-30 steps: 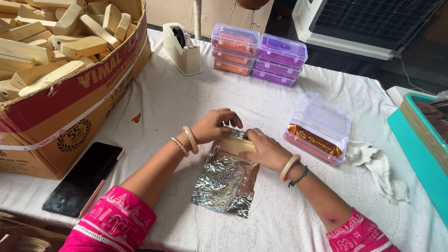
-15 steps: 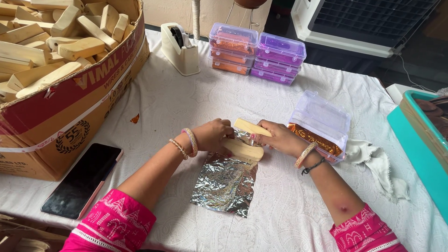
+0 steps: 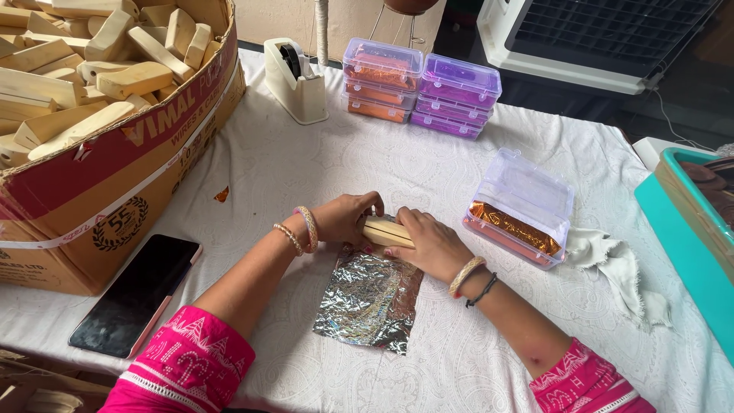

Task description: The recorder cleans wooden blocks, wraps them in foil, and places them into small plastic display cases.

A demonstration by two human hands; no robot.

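Note:
Two pale wooden sticks [image 3: 386, 231] lie stacked at the far end of a crinkled silver foil sheet [image 3: 368, 298] on the white tablecloth. My left hand [image 3: 344, 218] grips their left end. Over their right end curls my right hand [image 3: 428, 243], fingers pressing down onto the foil edge. Bangles are on both wrists.
A big cardboard box [image 3: 115, 153] full of wooden pieces stands at left, a black phone [image 3: 138, 294] in front of it. A tape dispenser [image 3: 294, 80] and stacked clear boxes [image 3: 420, 88] sit at the back. An open clear box [image 3: 520, 210] with orange foil and a white cloth [image 3: 619, 264] lie at right.
My right hand, which held one stick lifted half a second ago, has brought it down onto the other stick. Both hands now clasp the stacked pair on the foil.

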